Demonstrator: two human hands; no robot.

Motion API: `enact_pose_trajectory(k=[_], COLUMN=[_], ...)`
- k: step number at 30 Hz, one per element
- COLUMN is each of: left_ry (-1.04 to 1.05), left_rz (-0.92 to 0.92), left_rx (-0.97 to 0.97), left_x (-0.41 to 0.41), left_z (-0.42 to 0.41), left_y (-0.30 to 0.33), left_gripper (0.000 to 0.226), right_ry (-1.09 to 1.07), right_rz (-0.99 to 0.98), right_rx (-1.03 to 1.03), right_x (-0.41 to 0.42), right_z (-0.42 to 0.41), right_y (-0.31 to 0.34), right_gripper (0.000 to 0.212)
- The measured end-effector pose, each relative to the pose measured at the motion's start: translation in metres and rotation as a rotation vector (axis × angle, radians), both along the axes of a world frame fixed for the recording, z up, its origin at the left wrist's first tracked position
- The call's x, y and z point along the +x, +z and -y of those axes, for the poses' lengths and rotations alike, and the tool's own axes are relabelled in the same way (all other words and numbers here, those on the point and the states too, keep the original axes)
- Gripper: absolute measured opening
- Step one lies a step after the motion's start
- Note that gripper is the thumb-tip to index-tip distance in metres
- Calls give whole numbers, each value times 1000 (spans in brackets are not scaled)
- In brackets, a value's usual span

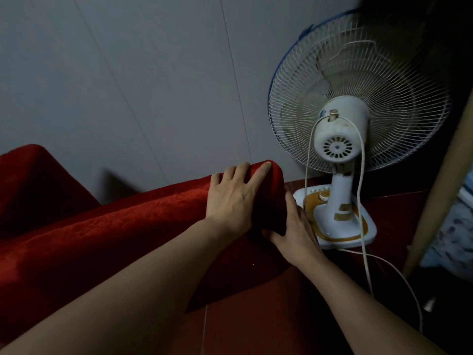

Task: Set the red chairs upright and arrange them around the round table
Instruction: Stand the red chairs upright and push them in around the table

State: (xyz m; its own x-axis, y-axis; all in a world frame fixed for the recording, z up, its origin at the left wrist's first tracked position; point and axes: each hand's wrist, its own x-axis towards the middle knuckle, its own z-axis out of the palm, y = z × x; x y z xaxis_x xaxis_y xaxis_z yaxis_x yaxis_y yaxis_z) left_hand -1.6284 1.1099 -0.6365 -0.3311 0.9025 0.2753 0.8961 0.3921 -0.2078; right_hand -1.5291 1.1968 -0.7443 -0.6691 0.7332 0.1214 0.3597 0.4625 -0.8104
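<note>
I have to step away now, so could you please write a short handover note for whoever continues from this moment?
Left hand lies over the top edge of the red chair, fingers fairly straight.
Right hand grips the same end from the side, thumb underneath.
A white fan stands on the floor just beyond, its cord trailing near the chair.
Done: the chair is in hand.
Left: stand it up and place it; the round table is out of view.
</note>
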Motion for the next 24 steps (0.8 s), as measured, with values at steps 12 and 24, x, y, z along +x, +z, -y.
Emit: enact_pose_trajectory(k=[12, 24], left_ry=[59, 122], left_rz=[-41, -11], left_rx=[73, 94], left_x=[-12, -16], left_z=[0, -3], left_y=[-13, -3], left_gripper=[100, 87], right_ry=[75, -45], right_rz=[-73, -53], right_rx=[-321, -272], right_x=[-28, -31], right_z=[-29, -11], right_y=[-12, 5], right_gripper=[85, 63])
